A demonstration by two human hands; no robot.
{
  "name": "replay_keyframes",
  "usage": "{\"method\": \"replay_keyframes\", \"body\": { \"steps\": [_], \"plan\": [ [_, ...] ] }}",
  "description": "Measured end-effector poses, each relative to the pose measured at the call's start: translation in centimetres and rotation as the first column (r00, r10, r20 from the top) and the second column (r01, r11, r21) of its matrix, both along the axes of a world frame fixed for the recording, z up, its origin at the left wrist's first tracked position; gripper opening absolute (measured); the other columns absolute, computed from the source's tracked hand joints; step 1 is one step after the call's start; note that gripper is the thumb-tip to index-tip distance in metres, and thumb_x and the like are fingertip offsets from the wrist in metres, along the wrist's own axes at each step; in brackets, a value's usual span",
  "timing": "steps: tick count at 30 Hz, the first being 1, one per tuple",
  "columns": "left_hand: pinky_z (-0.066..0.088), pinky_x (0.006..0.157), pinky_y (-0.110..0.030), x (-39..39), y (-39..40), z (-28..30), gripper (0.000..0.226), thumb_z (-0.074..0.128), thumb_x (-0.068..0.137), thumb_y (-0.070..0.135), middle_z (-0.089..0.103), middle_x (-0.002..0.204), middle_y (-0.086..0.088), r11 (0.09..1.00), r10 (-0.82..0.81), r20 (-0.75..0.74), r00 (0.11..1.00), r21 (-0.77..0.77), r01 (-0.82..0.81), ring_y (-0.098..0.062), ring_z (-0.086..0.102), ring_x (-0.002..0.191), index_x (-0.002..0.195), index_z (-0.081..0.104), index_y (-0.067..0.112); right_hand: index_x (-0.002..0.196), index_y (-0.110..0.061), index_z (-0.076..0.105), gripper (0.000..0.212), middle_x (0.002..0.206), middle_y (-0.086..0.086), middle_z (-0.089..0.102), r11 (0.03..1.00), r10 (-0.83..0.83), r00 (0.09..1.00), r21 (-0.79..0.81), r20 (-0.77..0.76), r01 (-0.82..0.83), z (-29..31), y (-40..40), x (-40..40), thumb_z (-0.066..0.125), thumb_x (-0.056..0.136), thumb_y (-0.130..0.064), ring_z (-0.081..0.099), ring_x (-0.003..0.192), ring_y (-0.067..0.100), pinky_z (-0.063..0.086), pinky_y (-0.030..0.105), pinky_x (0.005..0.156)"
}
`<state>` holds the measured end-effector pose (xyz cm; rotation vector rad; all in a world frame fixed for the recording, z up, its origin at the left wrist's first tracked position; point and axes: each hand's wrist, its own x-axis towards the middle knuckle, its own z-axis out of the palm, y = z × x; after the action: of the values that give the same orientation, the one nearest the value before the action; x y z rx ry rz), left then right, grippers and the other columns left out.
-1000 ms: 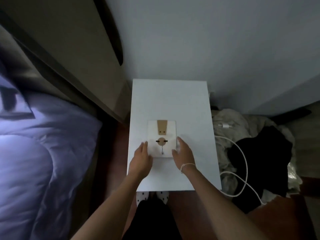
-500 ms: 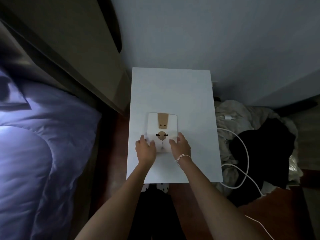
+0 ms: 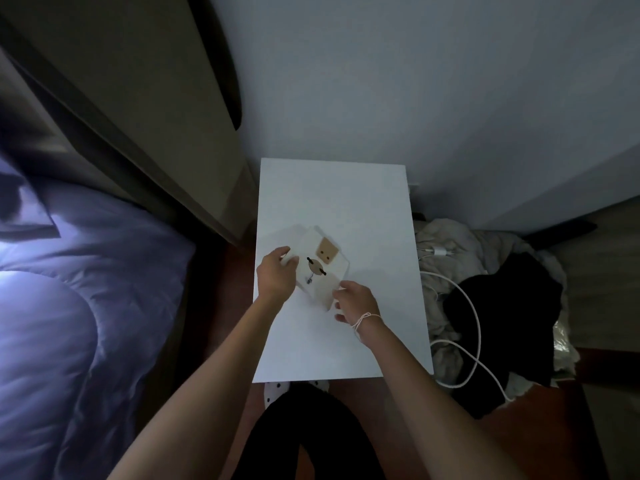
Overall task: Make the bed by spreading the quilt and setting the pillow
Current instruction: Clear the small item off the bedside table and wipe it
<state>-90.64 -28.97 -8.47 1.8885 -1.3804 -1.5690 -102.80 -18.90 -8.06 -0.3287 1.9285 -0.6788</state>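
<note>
On the white rectangular bedside table [image 3: 346, 202], against the pale far wall, lies a small white card packet with a tan paper tab and a round string-tie clasp [image 3: 320, 268], turned at an angle to the table's edges. Both hands are on it. The left hand [image 3: 275, 277] reaches in from the near left, its fingers curled over the packet's left edge, with a pale flap or second sheet showing just beyond the fingertips; whether it pinches that sheet cannot be told. The right hand [image 3: 353, 303], with a thin white string bracelet [image 3: 363, 320] at the wrist, touches the packet's near right corner, the fingers loosely bent and partly open.

Left of the table, across a strip of dark red floor, the lavender quilt [image 3: 69, 306] lies rumpled on the bed, brightly lit at its far left edge. A dark folded shape at its far left may be the pillow, but this cannot be told. Beside the bed rises a tall beige upholstered headboard [image 3: 138, 98].

Right of the table sits a heap of cream and black clothing [image 3: 485, 306], with a white charging cable [image 3: 474, 327] looping across it and a white plug [image 3: 441, 251] at its far end.
</note>
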Motion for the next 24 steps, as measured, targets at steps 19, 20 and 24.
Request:
{"method": "replay_keyframes", "body": {
  "steps": [19, 20, 24],
  "plan": [
    [0.056, 0.071, -0.037, -8.0, -8.0, 3.9, 0.019, 0.059, 0.077, 0.016, 0.07, 0.082, -0.013, 0.897, -0.342, 0.408, 0.846, -0.127, 0.424, -0.029, 0.067, 0.078, 0.083, 0.071, 0.003, 0.136, -0.02, 0.043, 0.053, 0.137, 0.003, 0.048, 0.482, 0.726, 0.283, 0.171, -0.627, -0.86, -3.7, -9.8, -8.8, 0.05, 0.086, -0.003, 0.05, 0.111, 0.033, 0.05, 0.044, 0.084],
    [0.053, 0.065, -0.033, -8.7, -8.2, 4.0, 0.019, 0.058, 0.077, 0.017, 0.07, 0.077, -0.013, 0.89, -0.345, 0.432, 0.834, -0.133, 0.437, -0.027, 0.066, 0.074, 0.078, 0.07, 0.002, 0.133, -0.019, 0.046, 0.048, 0.134, 0.004, 0.051, 0.47, 0.72, 0.26, 0.176, -0.644, -0.865, -3.9, -10.0, -9.0, 0.05, 0.087, -0.006, 0.052, 0.109, 0.034, 0.05, 0.044, 0.082],
    [0.037, 0.057, -0.024, -10.9, -8.5, 4.2, 0.025, 0.058, 0.083, 0.02, 0.067, 0.076, -0.015, 0.883, -0.306, 0.468, 0.829, -0.185, 0.431, -0.02, 0.057, 0.067, 0.081, 0.068, -0.002, 0.124, -0.015, 0.053, 0.034, 0.127, 0.006, 0.057, 0.429, 0.711, 0.198, 0.194, -0.674, -0.882, -4.7, -10.5, -10.1, 0.051, 0.09, -0.017, 0.054, 0.107, 0.032, 0.048, 0.041, 0.081]
  ]
}}
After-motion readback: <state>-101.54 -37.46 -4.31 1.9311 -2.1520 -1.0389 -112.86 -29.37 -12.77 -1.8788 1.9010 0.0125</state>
